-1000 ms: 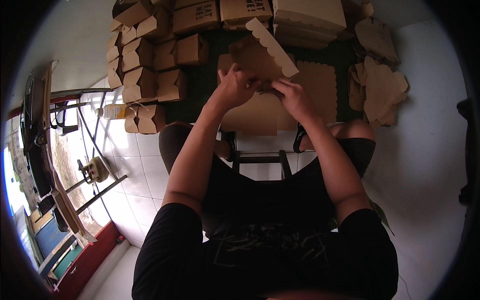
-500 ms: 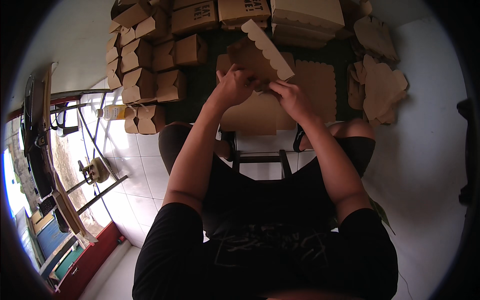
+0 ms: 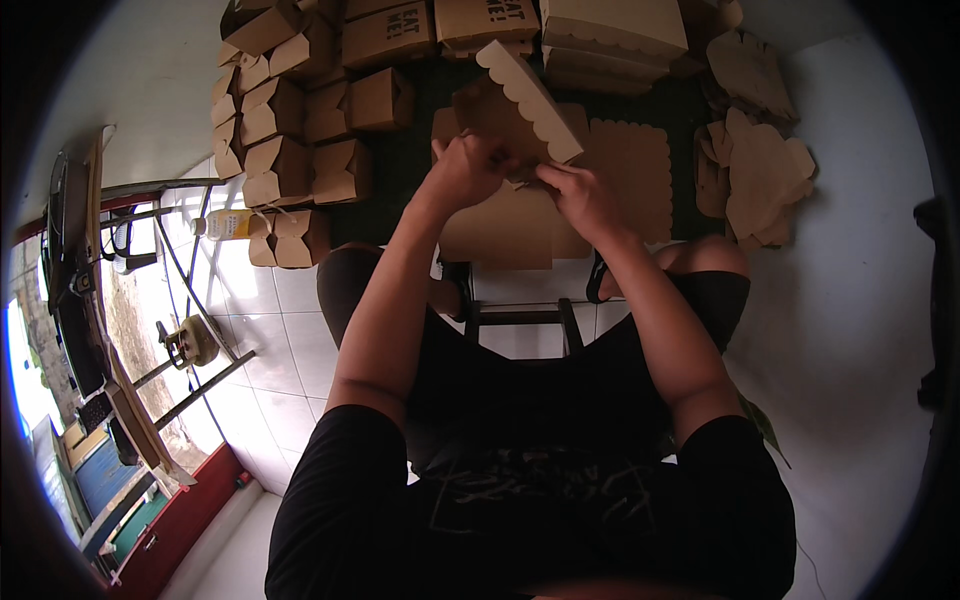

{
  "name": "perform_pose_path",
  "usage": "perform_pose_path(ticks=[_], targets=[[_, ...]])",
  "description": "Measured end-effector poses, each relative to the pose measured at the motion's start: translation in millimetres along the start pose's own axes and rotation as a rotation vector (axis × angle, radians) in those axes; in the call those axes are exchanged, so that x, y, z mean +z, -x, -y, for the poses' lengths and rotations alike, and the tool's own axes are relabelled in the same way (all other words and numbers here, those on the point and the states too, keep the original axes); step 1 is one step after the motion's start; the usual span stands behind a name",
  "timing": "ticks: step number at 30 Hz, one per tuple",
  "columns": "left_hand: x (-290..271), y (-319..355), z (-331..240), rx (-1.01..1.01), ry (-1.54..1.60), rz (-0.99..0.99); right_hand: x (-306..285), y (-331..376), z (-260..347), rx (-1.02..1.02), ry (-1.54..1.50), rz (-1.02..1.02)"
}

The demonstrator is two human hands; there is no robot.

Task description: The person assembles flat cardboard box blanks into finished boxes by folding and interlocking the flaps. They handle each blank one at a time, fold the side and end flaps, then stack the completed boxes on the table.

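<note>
A: Right hand point(image 3: 580, 195) in a tight pinch, thumb and finger closed on the near edge of the half-folded carton point(image 3: 500, 112)!

B: And the left hand point(image 3: 468, 170)?

A: Curled at that same edge, just beside the right. Its fingertips are lost in shadow, so I can't tell whether it grips or merely presses.

B: The carton's right in front of them, scalloped flap point(image 3: 532, 100) standing up on its right side. How would you play this fold?

A: One hand steadying, the other tucking the corner. Ease it along the crease, I'd say; force could buckle the card.

B: Below the hands, flat card sheets point(image 3: 495, 235); a scalloped sheet point(image 3: 640, 185) to the right, over a dark green surface point(image 3: 408, 165).

A: Small folded boxes point(image 3: 275, 170) crowd the left, big cartons point(image 3: 615, 35) the far side, loose cut pieces point(image 3: 768, 185) the right.

B: Beyond: pale floor tiles point(image 3: 250, 300), a bottle point(image 3: 230, 224) beside the boxes, a plain wall point(image 3: 850, 200).
</note>
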State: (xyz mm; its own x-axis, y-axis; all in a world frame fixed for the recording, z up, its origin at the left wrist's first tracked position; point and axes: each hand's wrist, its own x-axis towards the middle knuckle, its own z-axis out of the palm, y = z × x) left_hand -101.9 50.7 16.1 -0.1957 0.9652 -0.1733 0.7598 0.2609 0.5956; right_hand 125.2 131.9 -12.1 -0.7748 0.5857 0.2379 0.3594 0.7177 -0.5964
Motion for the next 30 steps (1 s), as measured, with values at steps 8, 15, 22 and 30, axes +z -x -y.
perform_pose_path(ticks=[8, 15, 22, 30], targets=[[1.7, -0.1, 0.9, 0.007, -0.006, -0.003, 3.1, 0.4, -0.9, -0.012, 0.000, -0.019], [2.3, -2.3, 2.9, -0.012, -0.020, 0.054, 5.2, 0.5, -2.2, -0.033, -0.001, -0.031], [7.6, -1.0, 7.1, 0.045, -0.006, -0.037, 4.9, 1.2, -1.5, -0.052, 0.008, -0.047], [6.8, -0.4, 6.5, 0.039, 0.003, -0.048, 4.8, 0.4, -1.1, -0.029, -0.002, -0.019]])
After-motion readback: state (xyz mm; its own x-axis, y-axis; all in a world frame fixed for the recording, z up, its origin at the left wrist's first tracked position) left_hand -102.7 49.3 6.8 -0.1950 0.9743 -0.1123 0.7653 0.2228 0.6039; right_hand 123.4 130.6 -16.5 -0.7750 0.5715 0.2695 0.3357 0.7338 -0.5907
